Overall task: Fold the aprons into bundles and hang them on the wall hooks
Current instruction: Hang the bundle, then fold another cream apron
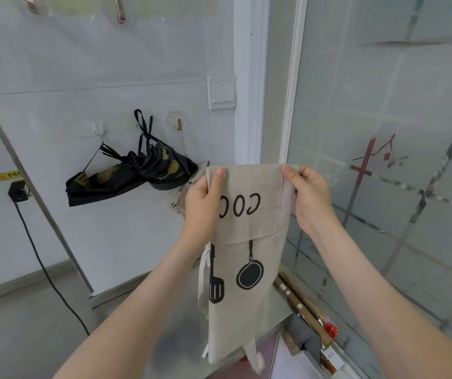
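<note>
A beige apron [249,269] with black printed letters, a spatula and a pan hangs lengthwise in front of me, folded into a narrow strip. My left hand [205,199] pinches its top left corner and my right hand [311,196] pinches its top right corner. A black apron [134,170] with gold print hangs bunched by its straps from wall hooks [99,131] to the left. One bare hook [179,124] sits just right of the black apron's straps. Two more hooks [120,9] are high on the wall.
A white light switch [221,92] is on the wall above the beige apron. A black plug and cable [32,242] run down the left wall to the floor. Frosted glass [397,132] stands at the right, with cardboard tubes [304,310] at its base. A metal surface [181,318] lies below.
</note>
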Action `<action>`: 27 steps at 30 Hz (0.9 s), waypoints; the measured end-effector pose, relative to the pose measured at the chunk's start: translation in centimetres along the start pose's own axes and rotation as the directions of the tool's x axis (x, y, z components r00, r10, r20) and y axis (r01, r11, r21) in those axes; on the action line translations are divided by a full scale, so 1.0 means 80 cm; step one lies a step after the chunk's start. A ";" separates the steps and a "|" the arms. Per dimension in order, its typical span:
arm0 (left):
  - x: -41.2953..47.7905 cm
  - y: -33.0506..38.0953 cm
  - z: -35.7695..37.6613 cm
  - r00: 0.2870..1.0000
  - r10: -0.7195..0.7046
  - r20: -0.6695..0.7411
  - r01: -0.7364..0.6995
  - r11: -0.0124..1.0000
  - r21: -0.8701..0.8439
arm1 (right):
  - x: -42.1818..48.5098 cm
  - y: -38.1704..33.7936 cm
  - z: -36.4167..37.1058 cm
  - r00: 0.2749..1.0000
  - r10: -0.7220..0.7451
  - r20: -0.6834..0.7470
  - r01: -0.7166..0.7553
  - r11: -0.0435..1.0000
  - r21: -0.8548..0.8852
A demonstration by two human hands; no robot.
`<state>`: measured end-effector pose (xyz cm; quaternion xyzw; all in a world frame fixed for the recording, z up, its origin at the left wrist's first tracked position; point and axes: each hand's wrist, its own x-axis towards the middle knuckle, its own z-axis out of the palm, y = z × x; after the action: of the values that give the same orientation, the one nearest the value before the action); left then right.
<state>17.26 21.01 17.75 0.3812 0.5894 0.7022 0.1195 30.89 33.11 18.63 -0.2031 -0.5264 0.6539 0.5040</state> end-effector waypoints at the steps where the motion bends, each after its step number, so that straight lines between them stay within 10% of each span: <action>1: 0.000 0.000 0.000 0.999 0.012 -0.040 -0.012 1.000 0.013 | 0.000 0.001 0.002 1.000 0.004 -0.005 -0.004 1.000 -0.011; 7: -0.005 0.004 -0.002 0.985 0.024 -0.171 -0.029 0.999 -0.026 | -0.009 0.016 0.008 0.989 0.072 0.133 -0.068 0.997 -0.030; 13: 0.008 0.004 -0.018 0.988 0.001 -0.154 -0.017 0.994 -0.104 | -0.023 0.063 -0.022 0.790 0.434 0.433 -0.310 0.892 -0.329; 19: 0.001 -0.002 -0.029 0.956 -0.270 -0.117 0.233 0.937 -0.258 | -0.022 0.067 -0.008 0.862 0.386 0.329 -0.345 0.922 -0.177; 24: -0.019 -0.031 -0.055 0.780 -0.494 0.385 0.528 0.849 0.020 | -0.013 0.062 0.003 0.924 0.342 0.170 -0.329 0.939 -0.103; 27: -0.026 -0.040 -0.051 0.778 -0.510 0.367 0.549 0.836 -0.001 | -0.010 0.066 0.002 0.942 0.316 0.116 -0.312 0.949 -0.055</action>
<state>15.04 17.63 13.91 0.3119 0.6028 0.5911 0.4359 28.71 32.68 13.81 -0.2526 -0.5291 0.7276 0.3562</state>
